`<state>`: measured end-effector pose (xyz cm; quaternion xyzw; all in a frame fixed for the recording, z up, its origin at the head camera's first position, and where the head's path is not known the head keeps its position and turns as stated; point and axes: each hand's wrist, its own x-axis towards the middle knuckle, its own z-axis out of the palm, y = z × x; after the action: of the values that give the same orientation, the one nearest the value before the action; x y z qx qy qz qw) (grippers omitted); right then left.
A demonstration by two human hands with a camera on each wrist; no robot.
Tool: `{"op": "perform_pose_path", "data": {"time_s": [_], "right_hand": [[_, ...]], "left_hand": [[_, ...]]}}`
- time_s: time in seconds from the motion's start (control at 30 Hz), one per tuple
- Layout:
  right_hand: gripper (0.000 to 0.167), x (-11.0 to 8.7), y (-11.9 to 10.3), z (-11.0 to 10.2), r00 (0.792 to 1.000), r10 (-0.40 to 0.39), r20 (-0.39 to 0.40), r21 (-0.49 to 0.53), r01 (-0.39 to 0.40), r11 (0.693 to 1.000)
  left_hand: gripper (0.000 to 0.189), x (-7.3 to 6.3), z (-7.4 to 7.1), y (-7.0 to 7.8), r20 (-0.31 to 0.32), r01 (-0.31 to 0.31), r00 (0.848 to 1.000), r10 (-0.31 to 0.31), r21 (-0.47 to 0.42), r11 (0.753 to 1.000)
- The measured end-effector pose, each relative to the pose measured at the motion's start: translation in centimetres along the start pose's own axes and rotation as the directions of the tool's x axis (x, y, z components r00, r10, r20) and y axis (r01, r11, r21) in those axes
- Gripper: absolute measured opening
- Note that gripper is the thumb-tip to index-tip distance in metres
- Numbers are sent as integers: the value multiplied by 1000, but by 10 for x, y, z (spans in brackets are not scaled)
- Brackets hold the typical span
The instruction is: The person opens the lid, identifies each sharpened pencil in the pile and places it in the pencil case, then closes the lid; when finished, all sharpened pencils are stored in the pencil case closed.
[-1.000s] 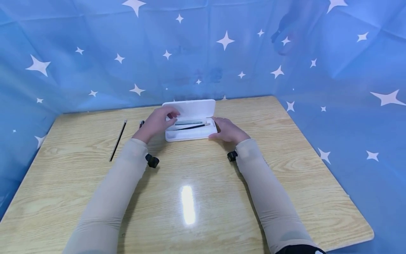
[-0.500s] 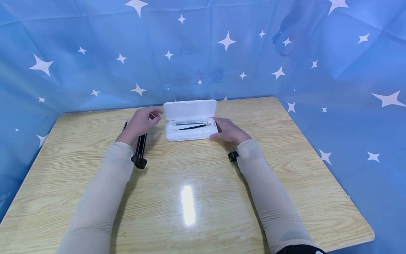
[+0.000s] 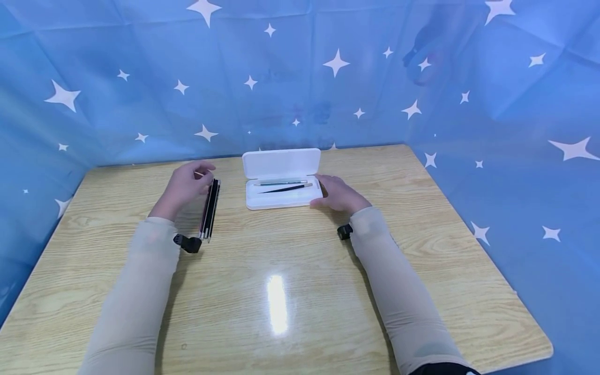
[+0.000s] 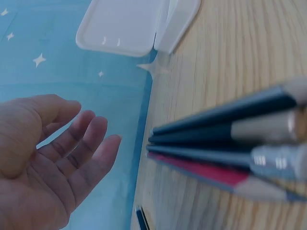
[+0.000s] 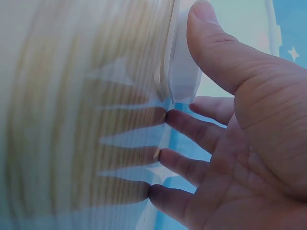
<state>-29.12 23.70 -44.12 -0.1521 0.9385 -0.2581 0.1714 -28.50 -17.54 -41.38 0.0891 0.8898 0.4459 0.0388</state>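
Wooden table [image 3: 290, 291] with a white pencil case [image 3: 283, 194] as the reference object, set near the far edge and backed by a blue star-patterned cloth [image 3: 94, 78]. Far left of the case, the left hand [image 3: 180, 188] hovers with its fingers [image 4: 91, 143] relaxed and spread, grasping nothing; the wrist view shows a bare palm. Just left of the case, between it and that hand, a bundle of pencils [image 3: 209, 209] lies flat on the table, laid side by side with their lengths running toward the person, so they sit within easy reach of the hand nearest them. The case stands open, its lid [image 3: 281, 162] tilted up behind the tray, leaving two pens [image 3: 283, 186] inside exposed. At the case's right end, the right hand [image 3: 336, 194] rests with straight fingers, thumb [image 5: 216, 48] against the wall of the case, apparently steadying it.
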Motion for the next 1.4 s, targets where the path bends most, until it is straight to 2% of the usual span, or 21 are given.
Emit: {"op": "perform_pose_path", "data": {"time_s": [0.13, 0.33, 0.5, 0.67, 0.77, 0.9, 1.1, 1.2, 1.4], "right_hand": [[94, 0, 0, 1, 1000, 5, 2, -6, -5, 1000], [93, 0, 0, 1, 1000, 2, 4, -3, -2, 1000], [93, 0, 0, 1, 1000, 1, 8, 0, -1, 1000], [93, 1, 0, 2, 1000, 7, 9, -11, -7, 1000], [93, 1, -1, 2, 1000, 3, 9, -11, -3, 1000], [92, 1, -1, 2, 1000, -7, 3, -6, 7, 1000], [93, 2, 0, 2, 1000, -10, -3, -11, 10, 1000], [92, 3, 1, 2, 1000, -21, -3, -18, 21, 1000], [90, 1, -1, 0, 1000, -27, -7, 2, 27, 1000]], "left_hand": [[39, -8, -6, -7, -4, 37, 999, -37, -40, 998], [45, -16, -12, -15, 21, 137, 991, -135, -83, 987], [48, -17, -12, -21, 104, 186, 979, -176, -98, 978], [52, -17, -11, -24, 209, 252, 953, -219, -149, 956], [53, -17, -11, -25, 243, 261, 944, -222, -143, 955], [50, -17, -12, -28, 252, 267, 940, -231, -115, 957], [51, -19, -12, -29, 267, 342, 918, -292, -162, 926], [55, -20, -11, -27, 282, 356, 910, -305, -151, 922], [53, -16, -4, -25, 266, 372, 906, -330, -124, 920]]}}
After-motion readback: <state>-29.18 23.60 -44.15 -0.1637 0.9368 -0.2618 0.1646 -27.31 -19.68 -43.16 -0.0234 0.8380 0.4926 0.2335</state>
